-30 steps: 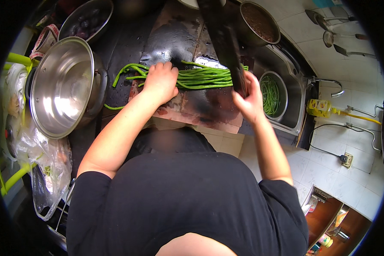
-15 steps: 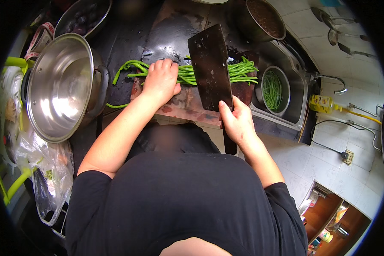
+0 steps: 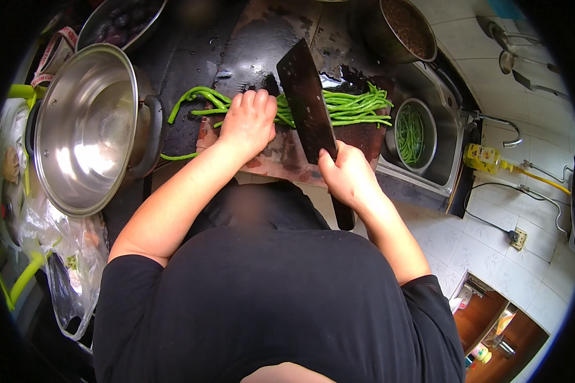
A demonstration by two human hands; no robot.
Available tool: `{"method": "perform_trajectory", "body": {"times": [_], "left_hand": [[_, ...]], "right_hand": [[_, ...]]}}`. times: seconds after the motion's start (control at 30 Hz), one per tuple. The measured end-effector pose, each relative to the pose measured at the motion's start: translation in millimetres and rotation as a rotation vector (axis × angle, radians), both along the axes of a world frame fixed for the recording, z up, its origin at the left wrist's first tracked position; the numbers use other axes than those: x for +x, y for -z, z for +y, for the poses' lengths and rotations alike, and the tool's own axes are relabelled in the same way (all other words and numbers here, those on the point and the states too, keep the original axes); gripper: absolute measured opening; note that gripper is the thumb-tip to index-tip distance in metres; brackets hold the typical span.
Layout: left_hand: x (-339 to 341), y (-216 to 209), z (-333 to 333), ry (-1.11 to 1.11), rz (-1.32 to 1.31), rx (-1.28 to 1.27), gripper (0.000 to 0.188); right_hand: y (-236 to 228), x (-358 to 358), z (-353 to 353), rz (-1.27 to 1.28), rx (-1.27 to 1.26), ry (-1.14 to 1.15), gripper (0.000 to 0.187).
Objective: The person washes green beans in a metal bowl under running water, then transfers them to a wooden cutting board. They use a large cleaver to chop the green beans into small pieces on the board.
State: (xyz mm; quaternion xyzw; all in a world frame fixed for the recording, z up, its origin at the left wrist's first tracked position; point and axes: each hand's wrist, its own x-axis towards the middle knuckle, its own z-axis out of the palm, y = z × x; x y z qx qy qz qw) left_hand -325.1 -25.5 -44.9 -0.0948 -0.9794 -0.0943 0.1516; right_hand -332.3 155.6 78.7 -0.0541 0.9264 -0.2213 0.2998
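Observation:
A bundle of long green beans [image 3: 359, 107] lies crosswise on a wet, worn reddish-brown board [image 3: 268, 165]. My left hand [image 3: 248, 124] is closed over the bundle left of its middle, with the beans' curved ends sticking out on the left. In my right hand [image 3: 348, 173] is the handle of a dark, broad-bladed cleaver [image 3: 305, 96]. Its blade crosses the beans just right of my left hand's fingers and hides part of them. Whether the edge touches the beans I cannot tell. One loose bean [image 3: 180, 156] rests near the board's left side.
A large empty steel pot [image 3: 86, 121] stands tilted at left, before a bowl of dark purple pieces [image 3: 124, 25]. On the right, a metal bowl of beans [image 3: 410, 135] sits in the sink [image 3: 444, 156]. A pot with brown contents [image 3: 409, 29] stands behind; utensils [image 3: 508, 60] hang nearby.
The cleaver has shifted left, and its blade now appears narrower, turned more edge-on. My left hand has slid a little to the right along the beans.

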Motion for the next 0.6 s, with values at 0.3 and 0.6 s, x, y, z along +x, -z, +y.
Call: {"method": "perform_trajectory", "body": {"times": [0.3,0.6], "left_hand": [[3,-7,5,0.042,-0.134,-0.014,0.022],[4,-43,-11,-0.038,-0.373,0.294,0.034]], "right_hand": [[19,-17,1,-0.060,-0.024,0.027,0.035],[22,8,31,0.201,-0.174,-0.073,0.030]]}}
